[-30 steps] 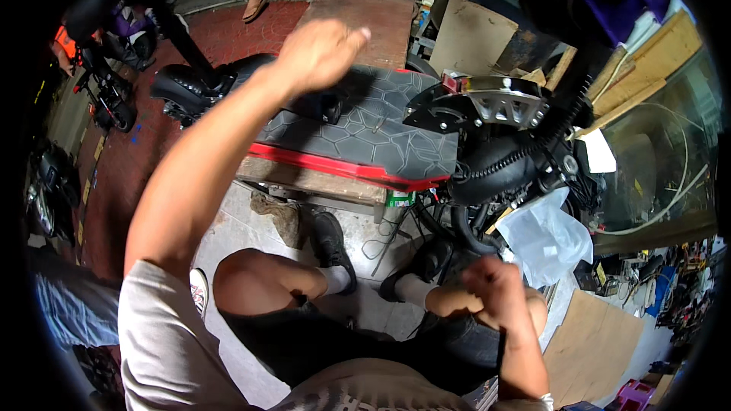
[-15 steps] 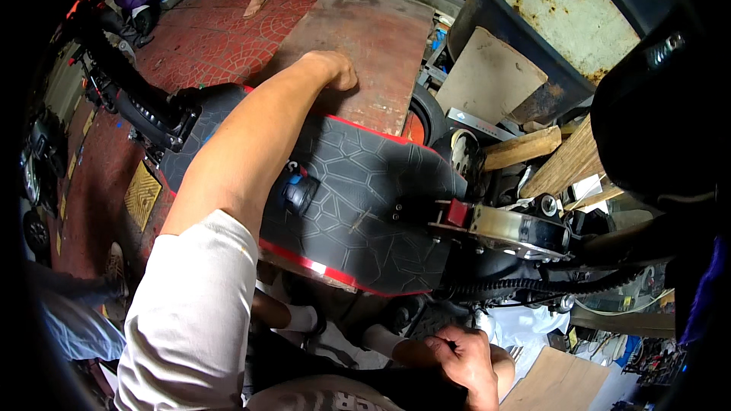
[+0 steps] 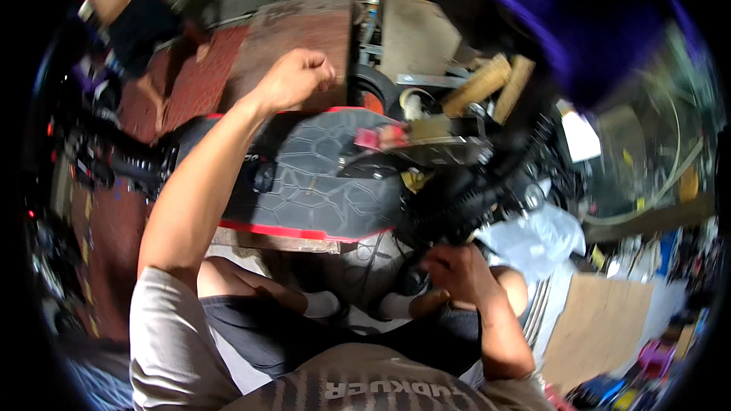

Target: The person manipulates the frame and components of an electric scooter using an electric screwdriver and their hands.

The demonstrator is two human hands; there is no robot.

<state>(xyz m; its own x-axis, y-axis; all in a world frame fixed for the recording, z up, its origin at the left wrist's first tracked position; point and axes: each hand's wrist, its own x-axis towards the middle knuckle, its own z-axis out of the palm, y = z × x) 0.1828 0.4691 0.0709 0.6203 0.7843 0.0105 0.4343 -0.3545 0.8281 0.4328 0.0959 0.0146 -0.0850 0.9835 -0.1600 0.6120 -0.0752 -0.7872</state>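
Observation:
A scooter deck [image 3: 327,160] with black, crack-patterned matting and red edges lies across in front of me. My left hand [image 3: 299,76] is over its far edge, beside a worn wooden board [image 3: 285,34]. The fingers are curled closed, and anything inside them is hidden. A small dark roll-like object [image 3: 263,175] sits on the deck under my left forearm. My right hand [image 3: 455,270] is near my right knee, smeared by motion. Its fingers look curled, and I cannot make out anything in them. Above the deck's right end, a metal arm with a red block [image 3: 367,138] juts out, blurred.
At the far left a person [image 3: 137,30] in dark shorts walks on red paving. Beyond the deck are a tyre [image 3: 371,87] and wood pieces [image 3: 476,87]. On the right lie a pale plastic bag [image 3: 533,240], a cardboard sheet [image 3: 598,327] and clutter.
My view has swung to the right, so the deck appears higher and further left. My right hand has lifted from my knee area. The person at the far left shows more fully.

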